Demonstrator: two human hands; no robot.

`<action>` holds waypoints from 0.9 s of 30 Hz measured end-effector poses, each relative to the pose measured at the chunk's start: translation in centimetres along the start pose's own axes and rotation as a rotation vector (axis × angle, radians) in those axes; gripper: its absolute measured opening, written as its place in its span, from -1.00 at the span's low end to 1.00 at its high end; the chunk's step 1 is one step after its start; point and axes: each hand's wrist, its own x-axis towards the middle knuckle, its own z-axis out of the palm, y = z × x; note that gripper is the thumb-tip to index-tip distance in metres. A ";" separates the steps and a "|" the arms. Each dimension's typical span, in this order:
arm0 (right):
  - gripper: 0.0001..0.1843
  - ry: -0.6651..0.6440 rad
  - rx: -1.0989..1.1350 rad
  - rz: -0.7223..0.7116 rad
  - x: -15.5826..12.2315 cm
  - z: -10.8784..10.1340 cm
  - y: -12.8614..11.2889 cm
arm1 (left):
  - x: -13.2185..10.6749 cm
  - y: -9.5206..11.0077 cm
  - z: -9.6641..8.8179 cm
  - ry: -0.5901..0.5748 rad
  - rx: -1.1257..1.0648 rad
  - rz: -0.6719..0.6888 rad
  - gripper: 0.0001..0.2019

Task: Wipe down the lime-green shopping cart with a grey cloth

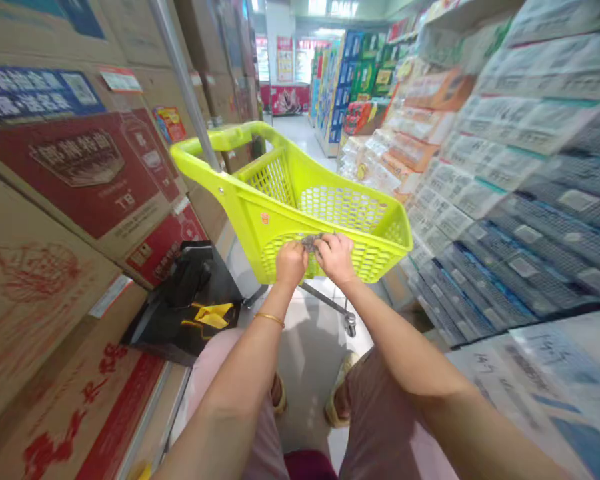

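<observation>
A yellow-green plastic shopping cart [247,223] with perforated sides stands before me, its near side turned my way. My left hand [291,262] and my right hand [336,257] meet at the upper rim of that side. Between them is a small crumpled grey rag [311,241], pinched in the closed fingers of both hands and lying against the rim. A small orange sticker [265,219] is on the cart's side, left of my hands. From what shows, the basket holds nothing. The cart's metal legs and a caster [350,325] reach the floor below.
Stacked cardboard cartons [75,173] wall the left. A black box [180,313] with a yellow cloth [213,315] on it stands by my left knee. Piles of wrapped packs [510,220] line the right. A metal pole [183,77] rises at the cart handle. The aisle floor [300,137] runs on behind.
</observation>
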 end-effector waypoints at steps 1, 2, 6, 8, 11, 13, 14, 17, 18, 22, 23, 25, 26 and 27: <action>-0.76 -0.039 0.004 0.001 -0.4 0.0 0.0 | 0.0 0.0 0.0 0.009 -0.008 0.002 -0.86; -0.76 -0.078 0.008 -0.003 -0.7 0.0 -0.1 | 0.0 0.0 0.1 0.017 -0.017 0.004 -0.86; -0.75 -0.235 0.012 -0.069 -2.6 0.3 -0.3 | 0.0 0.2 0.2 0.059 -0.060 0.012 -0.78; -0.75 -0.312 0.009 -0.135 -3.6 0.7 -0.4 | 0.0 0.3 0.4 0.077 -0.080 0.010 -0.74; -0.75 -0.395 0.007 -0.229 -4.8 1.2 -0.7 | -0.1 0.4 0.7 0.098 -0.102 -0.010 -0.72; -0.75 -0.403 0.006 -0.260 -5.0 1.3 -0.9 | -0.1 0.5 0.8 0.116 -0.110 -0.023 -0.71; -0.75 -0.394 0.004 -0.265 -4.9 1.4 -1.0 | -0.2 0.6 0.9 0.127 -0.110 -0.027 -0.70; -0.76 -0.316 -0.011 -0.243 -4.0 1.2 -1.1 | -0.2 0.7 0.9 0.145 -0.106 -0.032 -0.69; -0.77 -0.277 -0.014 -0.226 -3.5 1.0 -1.1 | -0.2 0.7 0.8 0.140 -0.107 -0.030 -0.69; -0.80 -0.089 -0.021 -0.091 -1.3 0.0 -0.9 | -0.2 0.7 0.6 0.099 -0.126 -0.023 -0.69; -0.81 -0.031 -0.018 -0.045 -0.7 -0.3 -0.8 | -0.3 0.7 0.6 0.093 -0.137 -0.025 -0.69; -0.81 0.096 -0.011 0.048 0.4 -1.0 -0.6 | -0.3 0.7 0.6 0.090 -0.164 -0.027 -0.70; -0.82 0.153 -0.007 0.084 0.9 -1.3 -0.4 | -0.3 0.7 0.7 0.090 -0.175 -0.026 -0.70; -0.81 0.197 -0.006 0.109 1.3 -1.6 -0.3 | -0.4 0.6 0.7 0.091 -0.182 -0.022 -0.69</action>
